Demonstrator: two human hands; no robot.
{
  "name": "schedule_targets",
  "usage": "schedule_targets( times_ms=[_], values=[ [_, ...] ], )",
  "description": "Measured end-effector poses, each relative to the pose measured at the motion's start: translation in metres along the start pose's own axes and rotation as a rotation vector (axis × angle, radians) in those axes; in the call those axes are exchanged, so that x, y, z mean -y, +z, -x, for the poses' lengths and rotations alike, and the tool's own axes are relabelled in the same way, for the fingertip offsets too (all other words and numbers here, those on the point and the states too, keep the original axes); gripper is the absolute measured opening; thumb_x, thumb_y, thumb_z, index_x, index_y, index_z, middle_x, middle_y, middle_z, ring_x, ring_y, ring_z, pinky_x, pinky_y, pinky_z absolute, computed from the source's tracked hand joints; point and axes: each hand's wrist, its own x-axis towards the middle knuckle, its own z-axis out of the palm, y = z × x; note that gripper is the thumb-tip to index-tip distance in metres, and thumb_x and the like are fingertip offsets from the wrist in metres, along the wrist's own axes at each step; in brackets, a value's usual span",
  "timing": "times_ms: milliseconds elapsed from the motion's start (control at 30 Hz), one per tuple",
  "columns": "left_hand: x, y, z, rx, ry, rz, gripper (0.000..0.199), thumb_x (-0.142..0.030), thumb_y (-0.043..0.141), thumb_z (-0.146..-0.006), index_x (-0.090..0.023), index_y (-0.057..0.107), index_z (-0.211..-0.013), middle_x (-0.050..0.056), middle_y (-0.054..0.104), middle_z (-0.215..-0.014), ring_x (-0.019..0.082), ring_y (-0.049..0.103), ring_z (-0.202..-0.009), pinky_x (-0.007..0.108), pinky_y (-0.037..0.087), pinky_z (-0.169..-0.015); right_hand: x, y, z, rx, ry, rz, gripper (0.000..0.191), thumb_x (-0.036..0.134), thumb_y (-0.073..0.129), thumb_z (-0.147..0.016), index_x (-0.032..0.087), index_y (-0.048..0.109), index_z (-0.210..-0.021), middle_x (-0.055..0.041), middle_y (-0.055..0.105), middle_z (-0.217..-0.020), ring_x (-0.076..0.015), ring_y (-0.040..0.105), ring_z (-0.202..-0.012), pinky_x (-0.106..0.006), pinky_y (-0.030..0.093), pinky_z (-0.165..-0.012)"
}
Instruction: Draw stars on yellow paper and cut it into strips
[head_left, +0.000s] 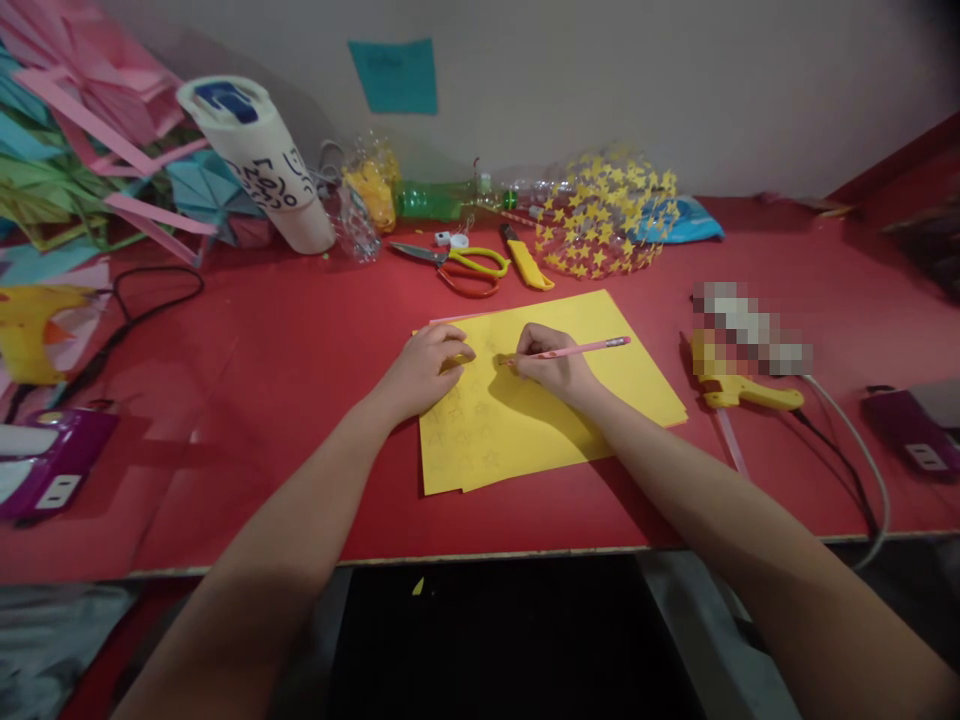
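Forearms [289,545] cross the counter's [255,370] near edge; beyond it, the right grip [555,365] pinches a pencil [581,350] over yellow sheets [547,430]; the left grip [427,370], digits parted, rests along their left side. Light pressure could let the sheets slip, skewing pencilled outlines [490,459].

Paper sheets [540,430] lie on the table [285,310] between one glue gun [22,335] at left and another glue gun [757,392] at right. Behind the sheets are scissors [448,262], with a utility knife [529,263] just to their right and a tumbler [259,165] to their left.
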Motion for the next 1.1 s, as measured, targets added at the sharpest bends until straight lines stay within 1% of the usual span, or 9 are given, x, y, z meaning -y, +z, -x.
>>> schedule_targets(
  times_ms=[133,300,700,1100],
  values=[
    [0.0003,0.0003,0.0004,0.0,0.0,0.005,0.023,-0.015,0.053,-0.085,-0.02,0.069,-0.102,0.008,0.059,-0.125,0.025,0.05,-0.12,0.044,0.036,-0.108,-0.0025,-0.0011,-0.0005,0.01,-0.009,0.009,0.014,0.016,0.057,-0.061,0.022,0.044,-0.058,0.0044,0.05,-0.051,-0.0092,0.041,-0.049,-0.023,0.029,-0.047],
    [0.0001,-0.0001,0.0008,-0.002,0.007,0.009,0.023,-0.016,0.053,-0.086,-0.022,0.069,-0.102,0.007,0.059,-0.124,0.024,0.05,-0.12,0.044,0.036,-0.108,-0.0042,-0.0017,-0.0014,0.015,-0.014,0.019,0.016,0.017,0.059,-0.06,0.022,0.044,-0.057,0.0045,0.048,-0.052,-0.0098,0.041,-0.05,-0.024,0.029,-0.048],
    [-0.0007,0.0001,-0.0002,-0.004,0.003,0.001,0.023,-0.014,0.053,-0.085,-0.02,0.069,-0.101,0.008,0.059,-0.124,0.025,0.05,-0.12,0.044,0.037,-0.107,-0.0041,0.0023,0.0013,0.015,-0.036,-0.001,0.013,0.022,0.059,-0.062,0.022,0.046,-0.059,0.0042,0.049,-0.055,-0.01,0.041,-0.052,-0.024,0.03,-0.049],
    [-0.001,0.0001,0.0002,-0.005,0.0,0.001,0.023,-0.015,0.053,-0.085,-0.021,0.069,-0.101,0.007,0.059,-0.124,0.024,0.051,-0.12,0.044,0.037,-0.108,-0.0019,0.0058,0.0041,0.084,-0.032,-0.036,0.018,0.032,0.064,-0.069,0.022,0.05,-0.066,0.0018,0.056,-0.059,-0.0119,0.045,-0.054,-0.025,0.033,-0.05]
  ],
)
